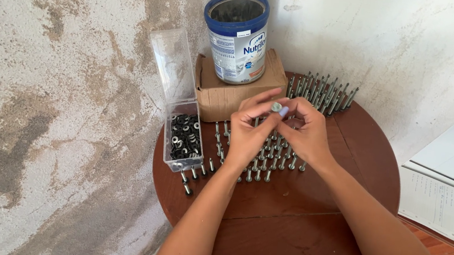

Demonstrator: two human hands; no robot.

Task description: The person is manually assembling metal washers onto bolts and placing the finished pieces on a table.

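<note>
Hands together: we pinch one screw (277,107) between left hand (250,133) and right hand (306,134), its head pointing up at us.

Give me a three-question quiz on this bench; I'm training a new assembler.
1. True or false: the clear box of washers stands open.
2. What do both hands, left hand and right hand, hold up between their fingertips?
A. a screw
B. a pencil
C. a coin
3. What does the tin stand on?

Key
1. True
2. A
3. A cardboard box
</note>
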